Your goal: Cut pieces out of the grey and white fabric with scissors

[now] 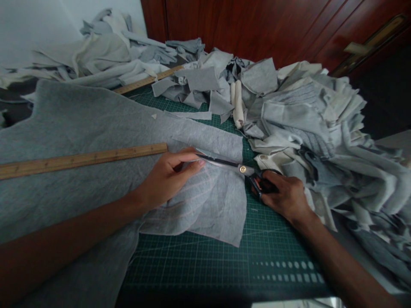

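In the head view a large piece of grey fabric (80,124) is spread over a green cutting mat (205,273). My right hand (285,194) grips the black handles of a pair of fabric scissors (224,163), whose blades point left across the cloth. My left hand (170,175) pinches the grey fabric close to the blade tips, thumb and forefinger nearly together. A folded-over part of the cloth with faint pale lines lies below that hand. Just left of it, a wooden ruler (83,160) rests on the fabric.
Heaped pale and grey cloth (298,111) covers the right side, with another pile (102,51) at the back left. Grey scraps (199,85) lie along the far mat edge beside a second wooden ruler (149,80). Behind stands a reddish-brown door (257,30).
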Motion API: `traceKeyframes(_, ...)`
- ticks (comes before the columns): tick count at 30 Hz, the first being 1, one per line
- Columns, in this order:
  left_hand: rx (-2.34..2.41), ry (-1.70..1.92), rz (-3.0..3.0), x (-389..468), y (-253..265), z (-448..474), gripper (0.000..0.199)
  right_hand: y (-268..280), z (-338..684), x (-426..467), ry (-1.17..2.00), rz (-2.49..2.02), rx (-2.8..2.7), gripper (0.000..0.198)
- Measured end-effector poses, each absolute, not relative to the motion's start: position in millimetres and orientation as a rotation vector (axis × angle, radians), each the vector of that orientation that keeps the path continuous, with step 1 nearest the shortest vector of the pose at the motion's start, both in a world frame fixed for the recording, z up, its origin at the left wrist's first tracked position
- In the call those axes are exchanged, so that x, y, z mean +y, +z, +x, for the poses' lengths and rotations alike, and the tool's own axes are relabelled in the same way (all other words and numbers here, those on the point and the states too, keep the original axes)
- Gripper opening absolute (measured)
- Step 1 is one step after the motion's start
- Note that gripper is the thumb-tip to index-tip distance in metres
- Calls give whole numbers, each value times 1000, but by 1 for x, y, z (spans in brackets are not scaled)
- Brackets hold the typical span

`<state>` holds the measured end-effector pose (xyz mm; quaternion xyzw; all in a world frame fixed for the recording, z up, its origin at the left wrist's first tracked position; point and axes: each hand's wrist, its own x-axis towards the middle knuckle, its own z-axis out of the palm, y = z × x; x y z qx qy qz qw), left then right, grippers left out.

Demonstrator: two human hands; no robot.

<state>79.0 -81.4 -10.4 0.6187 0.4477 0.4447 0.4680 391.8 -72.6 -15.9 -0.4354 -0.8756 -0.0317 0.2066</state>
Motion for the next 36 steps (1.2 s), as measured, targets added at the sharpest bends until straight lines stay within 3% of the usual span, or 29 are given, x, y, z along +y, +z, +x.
traceKeyframes(6, 1061, 1111, 1495, -82, -8, 80, 24, -20, 392, -73, 1, -1224, -2423, 4)
traceKeyframes(13, 1040, 1103, 1448, -83, -10, 80, 21, -29, 393, -71, 45, -1313, -2353, 18)
traceKeyframes(31, 1119, 1097, 1468, -81, -15, 76, 21, -22, 389, -70, -45, -1109, -2415, 6)
traceKeyframes(36, 1057, 1110, 1466, -80, -16, 76, 24, -16, 390, -69, -119, -1057, -2452, 10)
